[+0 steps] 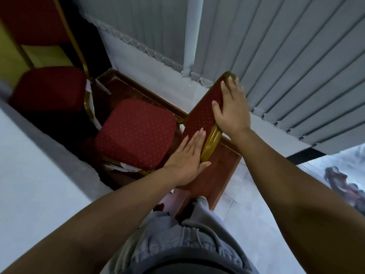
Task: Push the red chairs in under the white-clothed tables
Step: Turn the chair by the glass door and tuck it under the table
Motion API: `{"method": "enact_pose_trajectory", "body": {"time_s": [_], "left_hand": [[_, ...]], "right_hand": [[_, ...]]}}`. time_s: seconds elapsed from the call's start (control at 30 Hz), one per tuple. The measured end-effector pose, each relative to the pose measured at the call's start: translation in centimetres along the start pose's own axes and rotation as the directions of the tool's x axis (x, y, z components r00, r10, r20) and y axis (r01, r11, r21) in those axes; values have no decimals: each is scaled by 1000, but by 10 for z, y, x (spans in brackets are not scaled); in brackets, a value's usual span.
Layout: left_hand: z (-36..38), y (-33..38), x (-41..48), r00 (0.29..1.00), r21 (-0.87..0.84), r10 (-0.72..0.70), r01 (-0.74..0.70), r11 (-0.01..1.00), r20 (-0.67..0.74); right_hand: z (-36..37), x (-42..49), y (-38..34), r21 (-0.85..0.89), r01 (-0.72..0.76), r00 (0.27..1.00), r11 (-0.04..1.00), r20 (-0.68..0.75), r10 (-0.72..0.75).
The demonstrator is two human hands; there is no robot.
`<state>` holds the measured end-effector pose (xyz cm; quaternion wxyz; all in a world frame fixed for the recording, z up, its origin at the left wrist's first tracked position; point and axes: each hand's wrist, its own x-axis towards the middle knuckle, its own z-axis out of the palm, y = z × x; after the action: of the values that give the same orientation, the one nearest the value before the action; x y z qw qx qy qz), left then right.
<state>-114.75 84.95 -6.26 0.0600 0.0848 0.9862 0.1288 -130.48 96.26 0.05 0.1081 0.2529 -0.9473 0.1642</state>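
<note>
Where the view begins at the far left, the white-clothed table (29, 165) fills the lower left corner, its edge running diagonally toward the bottom centre. Behind it, at upper left, stands a second red chair (49, 88) with a gold frame, its seat partly in shadow near the table edge. Centre: the red chair (136, 133) being handled, its dotted seat lying just beside the table edge and not under the cloth, its backrest angled up to the right. The left hand (187, 157) lies flat with fingers extended and together, palm against the lower end of the backrest at the gold frame rail, thumb hooked beneath the rail; it presses rather than grasps. The right hand (231, 109) rests over the upper end of the backrest, fingers spread across the top edge and thumb on the red padded face, a loose, open hold. Right: grey vertical blinds (296, 66) hang behind the chair, close to the right hand. Bottom centre: the person's grey shorts (177, 244) above a pale tiled floor (246, 224).
</note>
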Motion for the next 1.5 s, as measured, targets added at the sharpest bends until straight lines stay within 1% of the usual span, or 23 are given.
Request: {"method": "enact_pose_trajectory", "body": {"time_s": [0.1, 0.27, 0.33, 0.43, 0.57, 0.7, 0.87, 1.23, 1.4, 1.5], "left_hand": [[-1, 9, 21, 1000, 13, -27, 27, 1000, -2], [2, 29, 56, 997, 6, -42, 43, 999, -61], [4, 43, 69, 997, 2, -48, 48, 999, -64], [11, 67, 88, 993, 52, -66, 71, 996, -96], [20, 95, 112, 986, 76, -100, 111, 991, -136], [23, 102, 124, 977, 111, -113, 135, 985, -183], [17, 84, 126, 968, 103, -111, 137, 985, -225], [-1, -1, 107, 962, 116, -180, 207, 972, -204], [-13, -39, 100, 961, 147, -176, 210, 967, -215], [-21, -59, 101, 950, 140, -219, 253, 957, -221]], "right_hand": [[2, 17, 18, -23, 28, 999, 999, 19, -28], [-1, 42, 50, -51, 115, 993, 992, 41, -113], [-2, 48, 65, -40, 141, 989, 989, 49, -139], [-7, 53, 90, -8, 181, 981, 983, 65, -180], [-16, 60, 116, -30, 233, 968, 972, 100, -229], [-17, 68, 126, 3, 255, 960, 967, 117, -253], [-8, 82, 114, 14, 253, 961, 967, 113, -252], [29, 127, 36, 29, 317, 942, 948, 111, -318], [44, 151, 5, 59, 341, 926, 938, 153, -346], [51, 172, -11, 121, 346, 914, 930, 178, -364]]}}
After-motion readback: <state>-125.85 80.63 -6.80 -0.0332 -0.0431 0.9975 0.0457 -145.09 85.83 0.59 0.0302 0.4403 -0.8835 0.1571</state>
